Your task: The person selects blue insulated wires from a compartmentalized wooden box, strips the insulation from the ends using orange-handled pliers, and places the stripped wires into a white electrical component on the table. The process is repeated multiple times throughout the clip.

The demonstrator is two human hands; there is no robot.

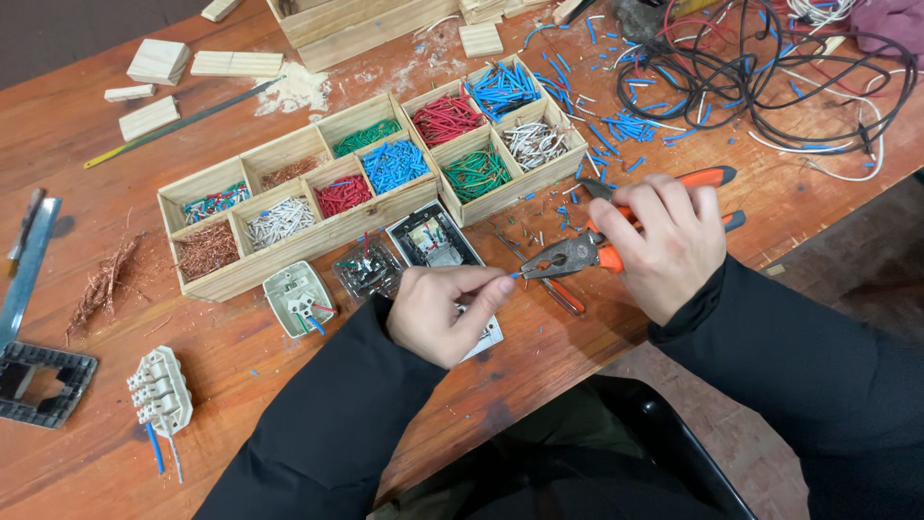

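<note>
1. Wooden workbench (87, 125), reddish top, is carrying sawdust, wood offcuts and scattered blue wire clippings.
2. Left hand (445, 310) is pinching a short blue wire piece (514, 275) between thumb and forefinger, just in front of the tray.
3. Right hand (664, 246) is closing around the orange-handled pliers (587, 252); the jaws are meeting the tip of that wire piece.
4. Progress, as judged: the compartment tray (371, 183) is already holding sorted red, green, blue, white and copper pieces (most cells look well filled); loose blue clippings (616, 125) are lying unsorted beyond it.
5. Opened switch plates (300, 297) are sitting just beside the left hand.
6. A cable tangle (760, 77) is crowding the far right.
</note>
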